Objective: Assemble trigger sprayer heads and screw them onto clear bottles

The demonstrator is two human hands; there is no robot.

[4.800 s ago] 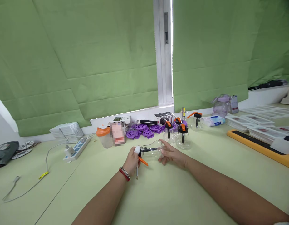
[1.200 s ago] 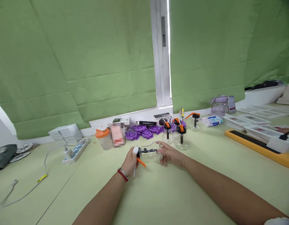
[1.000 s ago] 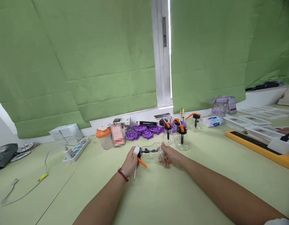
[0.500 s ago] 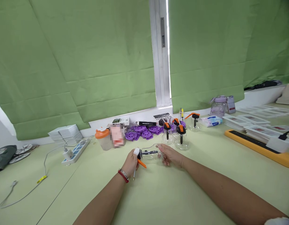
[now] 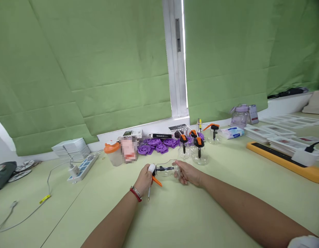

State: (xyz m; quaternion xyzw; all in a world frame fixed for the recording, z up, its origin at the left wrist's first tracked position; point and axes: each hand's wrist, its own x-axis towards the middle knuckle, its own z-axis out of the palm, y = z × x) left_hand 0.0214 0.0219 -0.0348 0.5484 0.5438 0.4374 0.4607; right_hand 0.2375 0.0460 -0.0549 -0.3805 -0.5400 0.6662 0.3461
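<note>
A clear glass dispenser bottle [image 5: 166, 171] lies sideways between my hands, a dark tube showing inside it. My left hand [image 5: 145, 179] is closed round its black top, with an orange lever [image 5: 157, 181] and a thin metal spout [image 5: 149, 193] sticking out below. White wrapping covers my left thumb. At the other end, my right hand [image 5: 185, 171] grips the glass base, its fingers curled round the edge. Beyond my right hand, several similar bottles [image 5: 199, 151] stand upright with black and orange tops.
Purple plastic parts [image 5: 162, 148] lie along the back by boxes. An orange-lidded container [image 5: 113, 155] and a power strip [image 5: 82, 168] with cables stand to the left. On the right are a tissue pack [image 5: 232, 133], white frames [image 5: 277, 132] and an orange-black bar [image 5: 283, 162].
The bottle stays held in both hands, with its spout turned slightly, showing a little more below my left hand. The whole view has shifted slightly.
</note>
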